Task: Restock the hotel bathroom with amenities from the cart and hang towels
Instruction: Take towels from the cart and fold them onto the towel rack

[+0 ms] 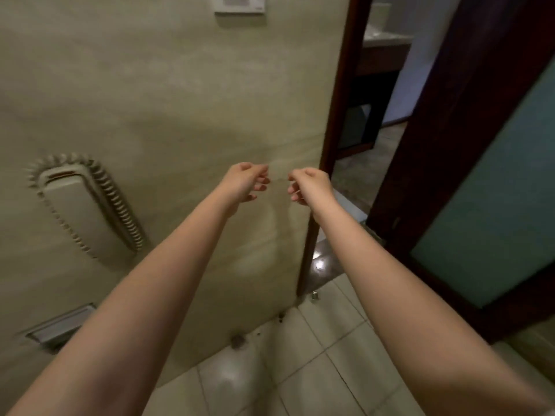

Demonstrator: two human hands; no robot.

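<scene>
Beige plaster wall (180,100) fills the view ahead | dark wood door (450,115) open at right, door jamb (336,121) beside it | wall telephone (87,205) low left | left hand (244,183), right hand (309,187) near, not touching, fingers loosely curled, nothing discernible held | cart, towels not in view; judged beyond the opening, right hand nearer.

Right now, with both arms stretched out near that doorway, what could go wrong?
The floor tiles look glossy, maybe wet, so a slip is possible. The dark door frame stands close beside the right hand; a knock seems possible. The wall phone hangs near the left forearm, and its cord could snag.
</scene>
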